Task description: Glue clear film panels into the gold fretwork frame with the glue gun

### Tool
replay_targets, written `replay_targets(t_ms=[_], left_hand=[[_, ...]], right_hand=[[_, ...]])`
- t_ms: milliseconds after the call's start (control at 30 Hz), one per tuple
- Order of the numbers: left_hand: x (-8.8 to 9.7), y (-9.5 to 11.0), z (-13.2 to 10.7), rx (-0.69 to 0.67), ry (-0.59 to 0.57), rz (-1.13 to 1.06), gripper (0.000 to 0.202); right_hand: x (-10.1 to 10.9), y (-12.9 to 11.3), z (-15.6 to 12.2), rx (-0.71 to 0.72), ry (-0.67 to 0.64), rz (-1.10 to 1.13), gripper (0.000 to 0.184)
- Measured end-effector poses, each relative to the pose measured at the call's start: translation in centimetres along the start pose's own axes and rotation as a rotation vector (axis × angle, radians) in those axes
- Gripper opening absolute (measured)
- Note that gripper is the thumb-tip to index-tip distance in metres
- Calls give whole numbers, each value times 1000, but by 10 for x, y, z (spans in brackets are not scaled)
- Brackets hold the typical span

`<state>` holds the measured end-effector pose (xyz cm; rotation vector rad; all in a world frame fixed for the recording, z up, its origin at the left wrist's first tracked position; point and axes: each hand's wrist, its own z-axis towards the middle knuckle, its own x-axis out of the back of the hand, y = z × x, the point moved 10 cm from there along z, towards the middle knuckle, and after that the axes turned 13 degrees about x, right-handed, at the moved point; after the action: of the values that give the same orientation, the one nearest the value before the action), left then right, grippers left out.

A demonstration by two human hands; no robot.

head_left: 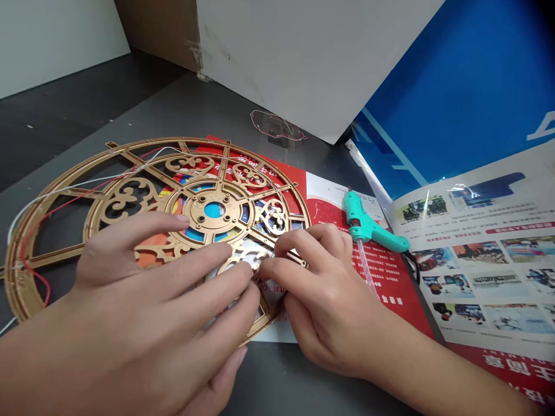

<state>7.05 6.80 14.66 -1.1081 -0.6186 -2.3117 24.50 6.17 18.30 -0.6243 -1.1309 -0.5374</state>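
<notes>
A round gold wheel frame (240, 226) with spokes, scroll ornaments and a central hub lies in front of me. My left hand (173, 312) reaches over its near side, fingers long and slightly apart on a scroll ornament, thumb low by the near rim; it grips the frame there. At the near right, my right hand (321, 283) has curled fingers closed on the edge of the frame, close to my left fingertips. Whatever small part lies between the fingertips is hidden. Red and white wires (65, 188) run loosely across the frame's left side.
A turquoise glue gun (368, 222) with a clear glue stick lies right of the frame on a red and white printed sheet (377, 271). Behind stand a white box (295, 52) and a blue panel (455, 86). Thin wire (281, 124) lies on the dark table (182, 110).
</notes>
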Motion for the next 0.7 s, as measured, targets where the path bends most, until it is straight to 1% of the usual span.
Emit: replay_targets(t_ms=[67, 133, 200, 333, 433, 533, 600, 700], left_hand=[[1, 7, 9, -15, 15, -15, 28], [-5, 10, 7, -16, 32, -1, 28], [-21, 11, -5, -1, 35, 35, 29], [-62, 14, -36, -12, 17, 80, 27], [-79, 17, -41, -27, 22, 87, 27], [-84, 19, -38, -38, 29, 91, 27], [-83, 22, -38, -47, 29, 95, 27], [-79, 28, -44, -58, 19, 102, 27]], right_hand=[[1, -1, 0, 13, 25, -1, 33], [2, -1, 1, 19, 38, 1, 33], [1, 1, 1, 4, 24, 8, 34], [1, 2, 3, -21, -5, 21, 34], [2, 2, 4, -21, -1, 25, 34], [1, 2, 5, -20, 0, 33, 35], [0, 3, 4, -26, -12, 37, 35], [-2, 4, 3, -35, -29, 40, 33]])
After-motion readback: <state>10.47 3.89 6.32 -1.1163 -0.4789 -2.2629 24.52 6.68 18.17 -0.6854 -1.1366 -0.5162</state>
